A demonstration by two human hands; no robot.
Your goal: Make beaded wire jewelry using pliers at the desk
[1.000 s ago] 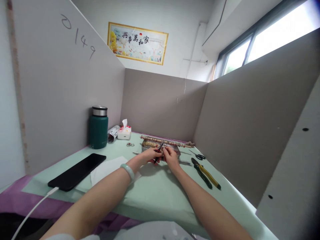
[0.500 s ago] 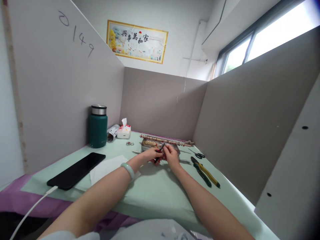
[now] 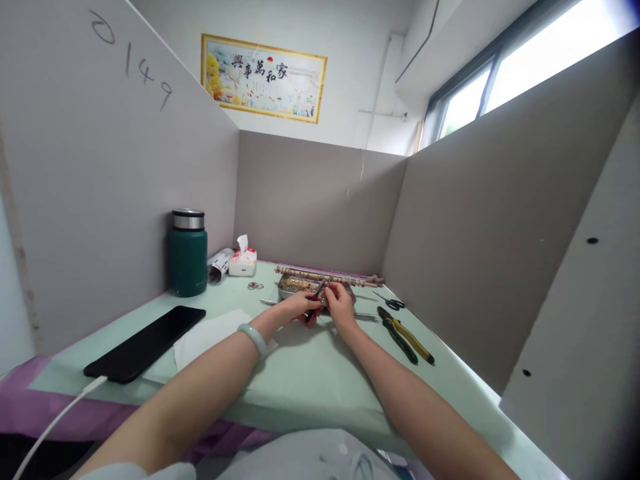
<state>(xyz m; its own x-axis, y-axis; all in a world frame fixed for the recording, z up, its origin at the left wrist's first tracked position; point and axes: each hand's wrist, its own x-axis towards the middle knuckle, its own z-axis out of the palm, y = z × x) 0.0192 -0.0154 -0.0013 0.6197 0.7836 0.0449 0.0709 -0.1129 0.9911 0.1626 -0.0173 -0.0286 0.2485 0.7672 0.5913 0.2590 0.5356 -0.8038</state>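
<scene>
My left hand is closed around a small pair of pliers with dark jaws and red-and-black handles. Close against the jaws, my right hand has its fingertips pinched together; whatever they hold is too small to make out. Behind both hands stands a shallow metal tin with gold-coloured and red small pieces in it, partly hidden by the fingers. A rod strung with small rings or beads lies across the tin's far side.
To the right lie pliers with green and yellow handles and black scissors. On the left are a black phone on a white cable, a green flask, a tissue pack and white paper. Grey partitions enclose the table.
The whole view has shifted slightly, so things sit a little further left. The pliers in my left hand are angled slightly differently. Both hands stay together in front of the tin.
</scene>
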